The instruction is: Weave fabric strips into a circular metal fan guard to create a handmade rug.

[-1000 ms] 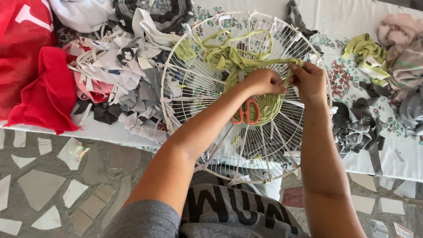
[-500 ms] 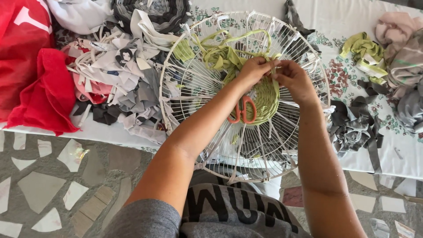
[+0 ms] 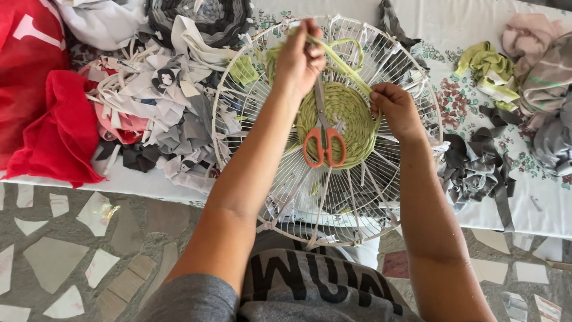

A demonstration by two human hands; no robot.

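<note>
Green fabric strip point(image 3: 342, 65) pulled taut above round woven green coil point(image 3: 348, 128).

We see both forearms bare, no sleeves past the upper arm, left hand point(image 3: 298, 56) and right hand point(image 3: 396, 110) ungloved, no rings visible. We wear a grey tee point(image 3: 310, 292) with big dark block lettering.

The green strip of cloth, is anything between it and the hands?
No. The left hand pinches the green strip directly, and the right hand presses the woven green disc. The orange-handled scissors lie on the disc, below the hands.
</note>
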